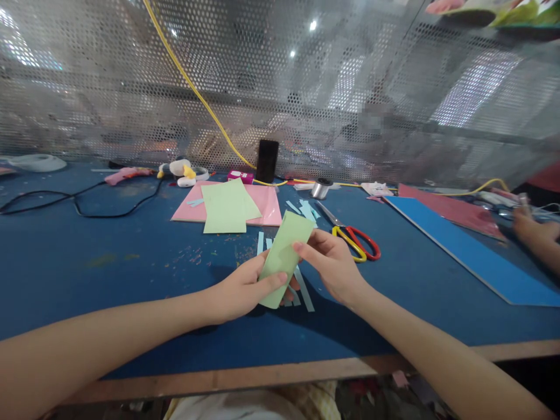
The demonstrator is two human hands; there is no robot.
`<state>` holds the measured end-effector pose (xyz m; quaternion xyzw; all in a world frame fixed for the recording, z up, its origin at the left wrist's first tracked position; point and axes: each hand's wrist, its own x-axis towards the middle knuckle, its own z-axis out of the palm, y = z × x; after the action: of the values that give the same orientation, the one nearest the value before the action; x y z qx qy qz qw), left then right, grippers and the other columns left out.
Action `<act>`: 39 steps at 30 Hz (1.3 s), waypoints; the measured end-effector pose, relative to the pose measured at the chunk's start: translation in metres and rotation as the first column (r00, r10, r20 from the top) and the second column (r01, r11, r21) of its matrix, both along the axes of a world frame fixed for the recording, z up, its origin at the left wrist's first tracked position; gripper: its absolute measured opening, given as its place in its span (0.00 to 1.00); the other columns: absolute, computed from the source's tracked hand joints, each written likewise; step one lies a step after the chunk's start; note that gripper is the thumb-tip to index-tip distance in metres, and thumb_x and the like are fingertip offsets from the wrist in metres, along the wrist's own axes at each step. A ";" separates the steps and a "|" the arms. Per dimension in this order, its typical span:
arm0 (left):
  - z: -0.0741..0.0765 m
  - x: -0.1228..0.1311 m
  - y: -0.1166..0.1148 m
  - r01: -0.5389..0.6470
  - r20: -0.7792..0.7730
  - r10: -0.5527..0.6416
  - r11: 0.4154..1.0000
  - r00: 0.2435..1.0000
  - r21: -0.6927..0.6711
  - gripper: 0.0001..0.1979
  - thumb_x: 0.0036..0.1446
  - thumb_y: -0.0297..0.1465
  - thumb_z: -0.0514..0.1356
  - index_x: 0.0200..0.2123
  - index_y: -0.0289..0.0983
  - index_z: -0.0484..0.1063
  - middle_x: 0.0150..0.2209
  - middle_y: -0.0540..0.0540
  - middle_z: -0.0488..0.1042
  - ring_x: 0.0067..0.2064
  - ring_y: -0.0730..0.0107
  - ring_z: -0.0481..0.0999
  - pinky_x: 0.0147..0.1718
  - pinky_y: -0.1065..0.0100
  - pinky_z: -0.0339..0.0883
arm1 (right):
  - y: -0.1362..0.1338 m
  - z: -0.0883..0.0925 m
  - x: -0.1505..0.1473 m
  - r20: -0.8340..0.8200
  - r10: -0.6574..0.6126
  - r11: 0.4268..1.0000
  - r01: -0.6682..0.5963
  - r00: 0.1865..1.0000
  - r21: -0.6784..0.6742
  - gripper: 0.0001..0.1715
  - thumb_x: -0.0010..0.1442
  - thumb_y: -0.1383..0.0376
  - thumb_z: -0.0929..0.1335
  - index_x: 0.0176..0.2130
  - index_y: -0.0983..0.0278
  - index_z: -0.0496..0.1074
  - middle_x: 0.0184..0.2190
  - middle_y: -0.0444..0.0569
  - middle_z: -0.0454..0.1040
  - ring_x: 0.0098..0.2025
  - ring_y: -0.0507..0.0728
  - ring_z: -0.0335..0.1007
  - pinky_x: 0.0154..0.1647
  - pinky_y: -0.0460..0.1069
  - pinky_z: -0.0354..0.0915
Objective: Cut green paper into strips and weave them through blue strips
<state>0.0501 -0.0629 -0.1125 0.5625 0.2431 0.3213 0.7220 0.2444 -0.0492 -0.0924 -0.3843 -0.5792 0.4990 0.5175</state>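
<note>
A folded light green paper strip (284, 251) is held up over the blue table (87, 262) by both hands. My left hand (245, 289) grips its lower end with the thumb on top. My right hand (332, 262) pinches its right edge near the upper part. Pale blue paper strips (301, 294) lie on the table right under the hands.
Light green sheets (225, 207) lie on pink sheets (266, 204) behind. Scissors (354, 239) with yellow and red handles lie right of my hands. A blue board (472, 254), another person's hand (534, 230), a black cable (74, 201), a phone (266, 160) and a perforated metal screen (280, 87) surround the area.
</note>
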 end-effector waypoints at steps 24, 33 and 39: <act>0.001 -0.002 -0.001 0.047 -0.061 -0.042 0.994 0.997 0.094 0.17 0.66 0.40 0.57 0.53 0.38 0.63 0.41 0.46 0.74 0.39 0.67 0.76 0.39 0.65 0.71 | -0.003 0.003 -0.003 0.008 -0.009 1.000 0.009 1.000 -0.025 0.12 0.55 0.57 0.76 0.36 0.62 0.78 0.32 0.47 0.79 0.31 0.54 0.72 0.34 0.49 0.69; 0.002 -0.003 -0.001 0.099 -0.138 -0.080 0.986 0.987 0.132 0.16 0.66 0.43 0.56 0.47 0.36 0.64 0.41 0.42 0.75 0.37 0.67 0.77 0.37 0.65 0.71 | -0.002 0.000 -0.001 -0.017 -0.110 0.993 0.109 0.994 -0.041 0.14 0.56 0.53 0.74 0.34 0.60 0.79 0.30 0.46 0.78 0.30 0.54 0.70 0.33 0.49 0.68; 0.002 -0.004 -0.002 0.116 -0.155 -0.097 0.986 0.983 0.119 0.14 0.67 0.40 0.55 0.47 0.36 0.65 0.41 0.43 0.76 0.36 0.68 0.76 0.37 0.65 0.71 | -0.002 0.003 -0.001 -0.066 -0.174 0.985 0.173 0.983 -0.025 0.12 0.55 0.53 0.75 0.31 0.59 0.80 0.28 0.45 0.77 0.29 0.54 0.68 0.32 0.49 0.66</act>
<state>0.0462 -0.0644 -0.1110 0.6419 0.2447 0.2542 0.6808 0.2430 -0.0515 -0.0896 -0.4210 -0.5210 0.4703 0.5747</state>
